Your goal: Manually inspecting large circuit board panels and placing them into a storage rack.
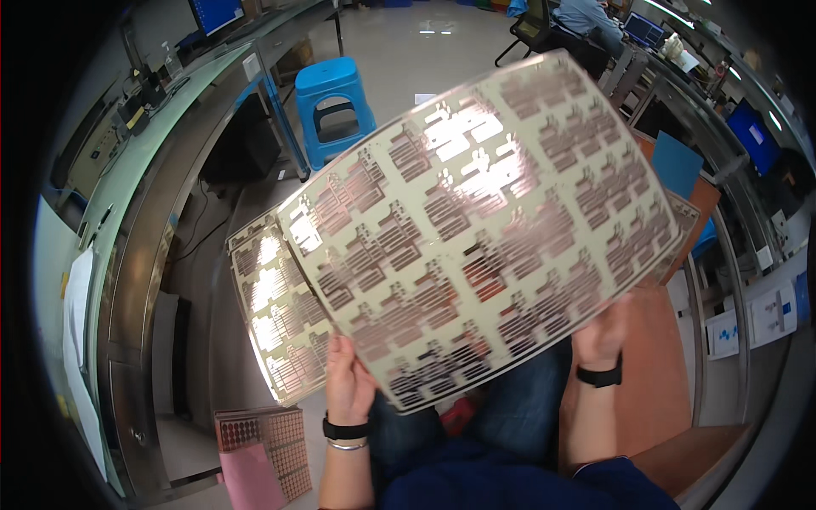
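A large etched circuit board panel point(442, 234), cream with shiny copper patterns, is held up tilted in front of me. My left hand point(347, 382) grips its lower left edge with the thumb up by the corner. My right hand point(605, 333) is closed on the lower right edge; most of its fingers are hidden behind the panel. A second similar panel point(285, 314) shows behind the first at the left, partly covered, and I cannot tell whether my left hand also touches it. Light glares off both panels.
At lower left, patterned copper sheets point(289, 450) lie beside a pink sheet point(253, 478). A blue stool point(331, 106) stands ahead. Left is a long workbench point(161, 178); right, a brown board surface point(654, 365) and metal rails point(722, 340). A person point(586, 21) sits at far right.
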The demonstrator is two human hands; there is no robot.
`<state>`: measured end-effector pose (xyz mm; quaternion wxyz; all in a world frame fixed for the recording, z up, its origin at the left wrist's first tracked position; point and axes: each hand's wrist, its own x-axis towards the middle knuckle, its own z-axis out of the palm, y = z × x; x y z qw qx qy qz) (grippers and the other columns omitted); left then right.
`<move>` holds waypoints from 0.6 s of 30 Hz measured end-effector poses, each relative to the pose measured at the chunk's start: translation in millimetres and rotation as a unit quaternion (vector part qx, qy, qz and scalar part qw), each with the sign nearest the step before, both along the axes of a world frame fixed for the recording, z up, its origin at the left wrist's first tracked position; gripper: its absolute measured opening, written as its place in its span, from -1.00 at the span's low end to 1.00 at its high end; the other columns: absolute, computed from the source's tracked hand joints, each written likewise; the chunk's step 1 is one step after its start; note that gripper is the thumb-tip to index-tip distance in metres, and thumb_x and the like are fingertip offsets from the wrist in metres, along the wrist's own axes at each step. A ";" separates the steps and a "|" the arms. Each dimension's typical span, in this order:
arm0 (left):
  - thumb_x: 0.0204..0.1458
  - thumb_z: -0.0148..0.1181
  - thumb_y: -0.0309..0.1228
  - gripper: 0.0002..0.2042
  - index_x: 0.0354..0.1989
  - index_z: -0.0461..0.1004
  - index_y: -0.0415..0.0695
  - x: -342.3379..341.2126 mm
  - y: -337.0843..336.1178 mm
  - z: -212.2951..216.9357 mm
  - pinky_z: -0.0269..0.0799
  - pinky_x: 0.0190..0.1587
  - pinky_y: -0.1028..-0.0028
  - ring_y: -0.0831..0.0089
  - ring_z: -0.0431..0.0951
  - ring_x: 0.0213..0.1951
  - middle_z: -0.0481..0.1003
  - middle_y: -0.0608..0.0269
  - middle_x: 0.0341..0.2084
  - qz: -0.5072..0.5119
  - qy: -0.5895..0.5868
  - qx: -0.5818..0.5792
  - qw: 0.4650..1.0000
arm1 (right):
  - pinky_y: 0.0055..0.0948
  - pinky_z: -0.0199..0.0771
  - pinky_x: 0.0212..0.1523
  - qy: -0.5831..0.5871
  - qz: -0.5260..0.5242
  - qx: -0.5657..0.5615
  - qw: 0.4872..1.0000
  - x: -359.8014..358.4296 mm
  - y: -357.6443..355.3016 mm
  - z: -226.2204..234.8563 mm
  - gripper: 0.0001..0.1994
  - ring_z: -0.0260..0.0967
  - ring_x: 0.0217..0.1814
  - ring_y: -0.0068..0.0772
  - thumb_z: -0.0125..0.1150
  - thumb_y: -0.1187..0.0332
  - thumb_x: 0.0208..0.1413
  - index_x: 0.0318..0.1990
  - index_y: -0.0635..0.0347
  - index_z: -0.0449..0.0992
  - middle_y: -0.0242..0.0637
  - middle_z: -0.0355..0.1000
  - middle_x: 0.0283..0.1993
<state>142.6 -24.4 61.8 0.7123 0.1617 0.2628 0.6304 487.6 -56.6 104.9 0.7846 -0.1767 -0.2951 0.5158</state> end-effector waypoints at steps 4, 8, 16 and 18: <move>0.19 -0.11 -0.41 -0.78 -0.05 0.32 -0.20 -45.7 9.6 -3.7 0.47 -0.12 0.51 0.45 0.50 -0.17 0.47 0.19 -0.17 0.039 0.089 0.031 0.995 | -0.23 0.19 0.22 0.018 -0.110 -0.006 0.994 56.6 -20.9 26.4 -0.46 0.09 0.28 -0.20 -0.23 0.11 0.26 0.28 0.23 -0.02 -0.13 0.11 0.27; 0.19 -0.09 -0.41 -0.78 -0.07 0.34 -0.25 -78.1 8.8 -22.6 0.44 -0.24 0.55 0.52 0.49 -0.28 0.48 0.21 -0.25 0.036 0.160 0.061 0.985 | -0.36 0.36 0.09 -0.109 -0.144 -0.091 0.979 63.4 -40.7 23.4 -0.45 0.24 0.17 -0.24 -0.29 0.09 0.27 0.28 0.29 -0.03 -0.01 0.16 0.22; 0.22 -0.17 -0.44 -0.76 -0.09 0.36 -0.30 -74.6 15.1 -25.1 0.35 -0.17 0.58 0.58 0.45 -0.25 0.47 0.27 -0.25 0.097 0.332 -0.017 0.938 | -0.58 0.42 -0.10 -0.283 -0.177 -0.218 0.917 78.1 -45.7 17.5 -0.63 0.39 -0.06 -0.52 -0.07 0.40 0.21 0.14 0.37 0.25 -0.12 0.38 0.02; 0.22 -0.17 -0.44 -0.76 -0.07 0.35 -0.32 -74.4 15.4 -29.6 0.34 -0.15 0.56 0.57 0.43 -0.24 0.46 0.26 -0.25 0.110 0.380 -0.019 0.918 | -0.61 0.42 -0.12 -0.277 -0.161 -0.212 0.923 76.7 -48.2 20.4 -0.63 0.40 -0.08 -0.54 -0.07 0.40 0.21 0.14 0.34 0.26 -0.15 0.39 0.00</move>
